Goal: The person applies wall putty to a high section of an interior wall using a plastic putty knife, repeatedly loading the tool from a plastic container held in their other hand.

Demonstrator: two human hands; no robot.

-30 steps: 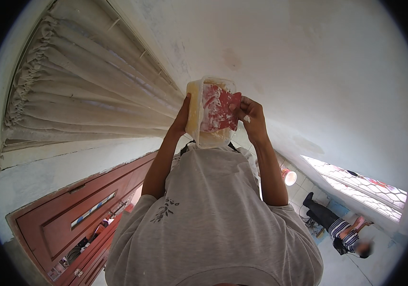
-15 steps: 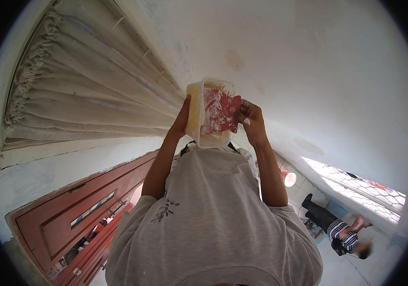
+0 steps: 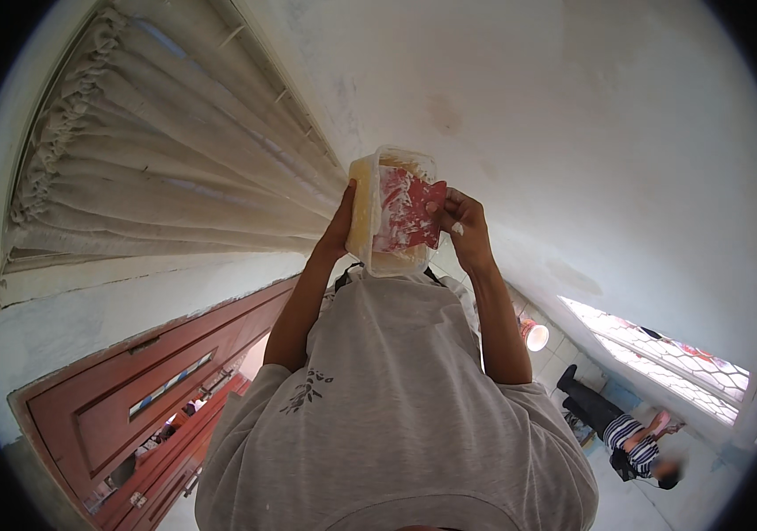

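My left hand (image 3: 340, 221) grips the left side of a clear plastic tub (image 3: 390, 264), its fingers mostly hidden behind the tub. Pale yellowish paste shows through the tub's wall. In my right hand (image 3: 465, 226) is a flat red putty spreader (image 3: 409, 212), pinched at its right edge. White paste is smeared over the spreader's face, and its blade lies across the tub's opening. A dab of white paste sits on a finger of my right hand.
A pale wall (image 3: 591, 133) rises ahead and to the right. Left are a gathered curtain (image 3: 166, 168) and a reddish door (image 3: 130, 398). A bucket (image 3: 534, 335) stands on the tiled floor. Another person (image 3: 622, 429) in a striped shirt is at lower right, near a grilled window (image 3: 661, 354).
My hands, the tub and the spreader keep almost the same pose. The view has shifted slightly, and the person at lower right appears a little moved.
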